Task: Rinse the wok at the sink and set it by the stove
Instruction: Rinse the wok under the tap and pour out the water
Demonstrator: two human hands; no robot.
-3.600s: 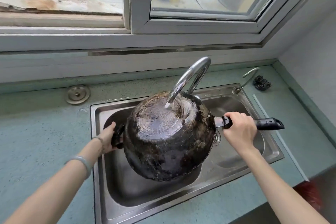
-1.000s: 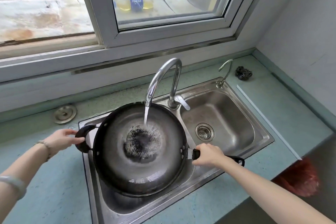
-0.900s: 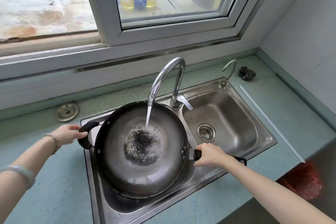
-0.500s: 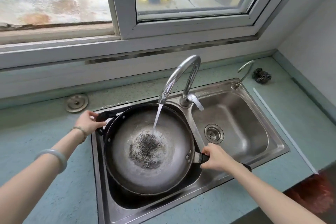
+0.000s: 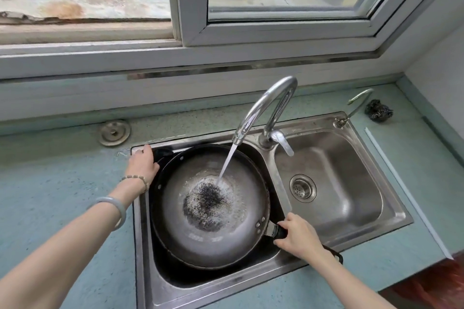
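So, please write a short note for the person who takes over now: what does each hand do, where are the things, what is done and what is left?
Left hand: on the wok's small side handle, at the far left corner of the sink.
Right hand: closed on the long handle.
Wok: open side up in the left basin, water from the tap running onto its middle, where dark residue shows.
Done: wok is under the water, inside being rinsed.
Left: finish the rinse, pour out, close the tap, carry the wok to the stove, which is not in view.
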